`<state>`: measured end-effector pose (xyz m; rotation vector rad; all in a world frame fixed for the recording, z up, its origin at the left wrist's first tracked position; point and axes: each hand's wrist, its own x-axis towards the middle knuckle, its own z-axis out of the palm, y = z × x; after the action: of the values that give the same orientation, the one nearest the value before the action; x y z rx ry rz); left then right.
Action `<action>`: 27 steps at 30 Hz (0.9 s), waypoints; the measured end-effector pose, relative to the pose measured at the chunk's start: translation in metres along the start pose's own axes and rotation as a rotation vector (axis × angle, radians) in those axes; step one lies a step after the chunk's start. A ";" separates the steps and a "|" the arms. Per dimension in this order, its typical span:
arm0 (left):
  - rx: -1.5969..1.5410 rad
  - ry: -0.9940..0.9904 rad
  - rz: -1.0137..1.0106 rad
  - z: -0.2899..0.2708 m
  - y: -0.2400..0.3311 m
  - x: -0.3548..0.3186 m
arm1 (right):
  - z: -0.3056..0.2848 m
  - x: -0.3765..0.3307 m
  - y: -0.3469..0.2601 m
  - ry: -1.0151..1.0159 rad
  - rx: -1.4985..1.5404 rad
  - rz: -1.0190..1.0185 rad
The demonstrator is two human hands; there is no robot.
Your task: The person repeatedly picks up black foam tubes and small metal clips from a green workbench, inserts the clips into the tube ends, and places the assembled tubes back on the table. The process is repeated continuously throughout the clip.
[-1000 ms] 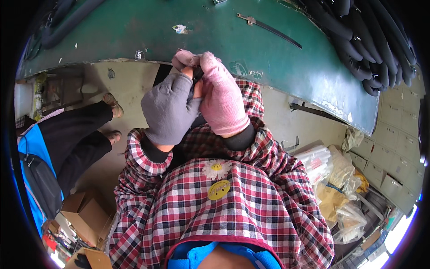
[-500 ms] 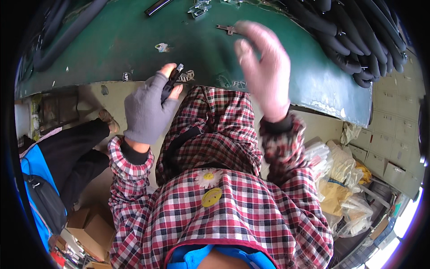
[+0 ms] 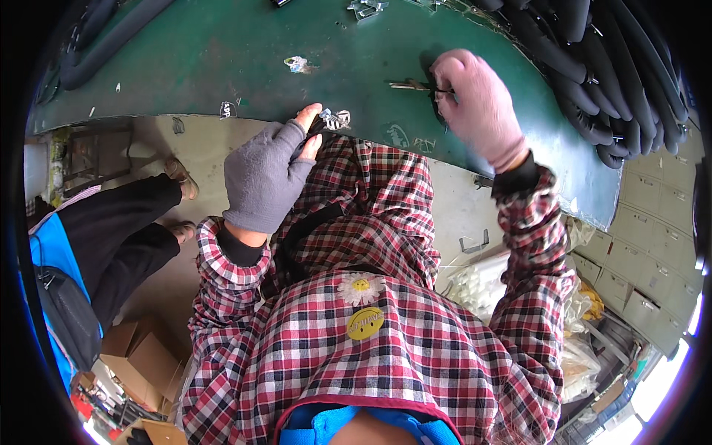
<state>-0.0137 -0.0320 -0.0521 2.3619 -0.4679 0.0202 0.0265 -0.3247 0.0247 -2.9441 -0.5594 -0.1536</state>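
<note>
My left hand (image 3: 263, 176), in a grey glove with bare fingertips, is closed on a small black piece (image 3: 316, 132) with a shiny end, just over the table's near edge. Most of that piece is hidden by the fingers. My right hand (image 3: 478, 104), in a pink glove, is curled around the dark handles of what looks like narrow-nosed pliers. The pliers' slim metal jaws (image 3: 409, 85) point left, low over the green table (image 3: 222, 63). Beside the left fingertips lies a black-and-white sticker or scrap (image 3: 338, 119).
Black foam-covered tubes (image 3: 593, 81) are heaped at the right; another bent tube (image 3: 111, 44) lies at the far left. Small metal clips (image 3: 366, 8) sit at the back. A person's legs (image 3: 126, 215) and a cardboard box (image 3: 141, 363) are at left, drawers (image 3: 660, 200) at right.
My right hand, open above the pliers before, has closed around their handles and moved right and nearer. My left hand keeps its hold on the black piece. The whole view has shifted slightly.
</note>
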 end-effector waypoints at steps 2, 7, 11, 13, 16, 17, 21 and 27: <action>0.021 0.020 0.025 0.002 -0.001 0.001 | 0.002 -0.014 -0.007 0.064 0.148 0.021; 0.064 0.039 0.051 0.000 -0.001 0.001 | 0.003 -0.007 -0.022 -0.096 0.864 0.144; 0.100 0.055 0.074 -0.002 0.000 0.001 | -0.003 0.013 -0.027 -0.310 0.647 -0.001; 0.093 0.054 0.073 -0.004 0.000 0.000 | -0.007 0.022 -0.030 -0.368 0.589 -0.052; 0.081 0.060 0.081 -0.004 0.001 -0.001 | -0.004 0.032 -0.033 -0.329 0.510 -0.064; 0.084 0.057 0.081 -0.004 0.001 -0.002 | -0.004 0.034 -0.033 -0.320 0.473 -0.092; 0.096 0.024 0.074 -0.008 0.005 -0.002 | -0.003 0.039 -0.034 -0.350 0.435 -0.130; 0.047 0.069 0.129 -0.005 0.002 -0.003 | -0.008 0.044 -0.034 -0.459 0.358 -0.125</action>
<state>-0.0167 -0.0292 -0.0474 2.3647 -0.5914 0.1731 0.0544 -0.2786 0.0423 -2.5881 -0.7368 0.5636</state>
